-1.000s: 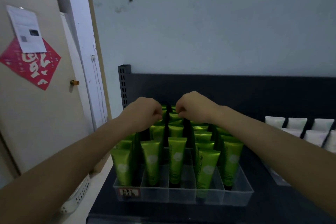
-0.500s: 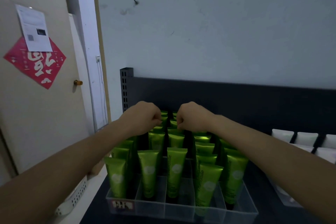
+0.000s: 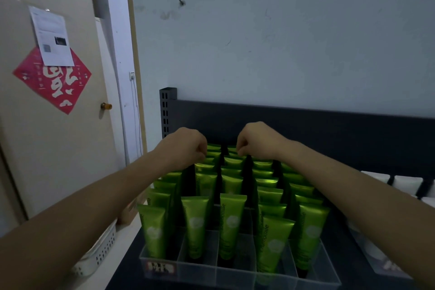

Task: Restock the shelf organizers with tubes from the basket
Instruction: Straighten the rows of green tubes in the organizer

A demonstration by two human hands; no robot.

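A clear divided organizer (image 3: pixel 237 274) stands on the dark shelf (image 3: pixel 122 275), filled with rows of upright green tubes (image 3: pixel 231 221). Both my arms reach over it to the back rows. My left hand (image 3: pixel 183 147) has its fingers curled down onto the crimped top of a rear green tube (image 3: pixel 213 153), pinching it. My right hand (image 3: pixel 256 141) does the same on a rear green tube (image 3: pixel 231 149) one lane to the right. The fingertips are partly hidden under the knuckles. The white perforated basket (image 3: pixel 101 249) shows at the lower left, under my left forearm.
White tubes (image 3: pixel 376 177) stand in a second clear organizer (image 3: pixel 379 263) to the right. The black shelf back panel (image 3: pixel 329 129) rises just behind my hands. On the left is a door (image 3: pixel 58 148) with a red poster, and a pale wall is behind the shelf.
The view has shifted so the organizer sits lower in the frame. Both hands stay curled over the rear tubes and have moved slightly farther apart.
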